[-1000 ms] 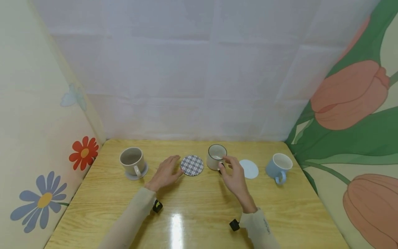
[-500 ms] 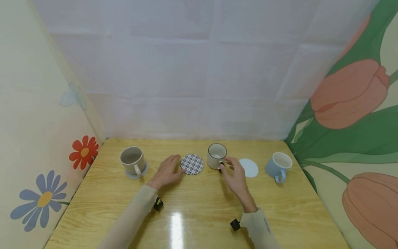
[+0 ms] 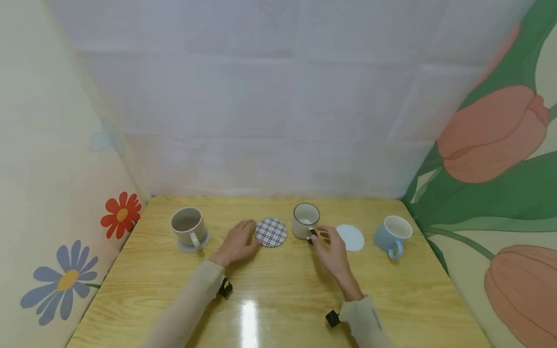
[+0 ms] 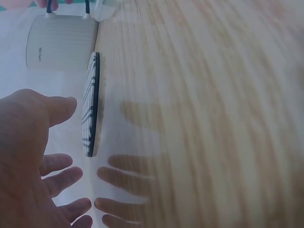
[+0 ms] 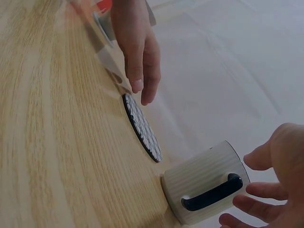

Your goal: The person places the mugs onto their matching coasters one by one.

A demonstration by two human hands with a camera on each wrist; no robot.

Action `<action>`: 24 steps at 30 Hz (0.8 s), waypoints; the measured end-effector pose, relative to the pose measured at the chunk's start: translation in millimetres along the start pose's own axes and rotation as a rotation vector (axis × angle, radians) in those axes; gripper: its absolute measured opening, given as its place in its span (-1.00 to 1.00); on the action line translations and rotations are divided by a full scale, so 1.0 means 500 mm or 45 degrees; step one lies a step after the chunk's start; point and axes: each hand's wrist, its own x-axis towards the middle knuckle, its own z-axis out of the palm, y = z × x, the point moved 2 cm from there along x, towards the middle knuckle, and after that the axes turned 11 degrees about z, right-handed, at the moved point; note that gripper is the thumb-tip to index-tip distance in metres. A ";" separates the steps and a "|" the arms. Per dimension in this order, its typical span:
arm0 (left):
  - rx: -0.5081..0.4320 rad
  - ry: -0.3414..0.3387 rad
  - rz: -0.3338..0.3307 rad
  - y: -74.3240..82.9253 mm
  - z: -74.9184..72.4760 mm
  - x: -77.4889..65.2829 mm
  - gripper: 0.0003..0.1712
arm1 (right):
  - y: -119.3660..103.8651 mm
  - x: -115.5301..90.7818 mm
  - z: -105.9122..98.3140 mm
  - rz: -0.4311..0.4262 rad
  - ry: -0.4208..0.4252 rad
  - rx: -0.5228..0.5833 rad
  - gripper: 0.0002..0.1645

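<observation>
**a hand at the white mug, a hand by the checked coaster**

the white mug (image 3: 305,220) with the dark rim stands upright on the bare wood near the middle of the table (image 3: 278,290), its dark handle (image 5: 212,192) turned toward the person. the right hand (image 3: 332,249) is right at that handle, fingers (image 5: 259,190) spread and only loosely bent; the right wrist view shows a gap between them and the handle, so it holds nothing yet. just left of the mug lies the checked coaster (image 3: 271,232), flat on the wood and close to the mug, though i can't tell if they touch. the left hand (image 3: 237,241) lies beside it, fingers straight and relaxed, tips at the coaster's edge, perhaps steadying it.

counting: three mugs, three coasters. the grey mug (image 3: 188,225) sits on a grey coaster (image 3: 194,245) at the left. the blue mug (image 3: 392,233) stands on bare wood at the right, with a pale blue coaster (image 3: 350,237) between it and the right hand.
</observation>
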 end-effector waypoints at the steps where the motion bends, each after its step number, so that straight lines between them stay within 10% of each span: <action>1: 0.000 -0.002 -0.005 0.000 0.002 0.001 -0.25 | 0.001 0.000 0.000 0.011 -0.005 0.000 -0.54; 24: -0.047 -0.073 -0.056 -0.009 0.027 0.014 -0.17 | 0.021 0.010 0.009 0.163 -0.073 0.054 -0.57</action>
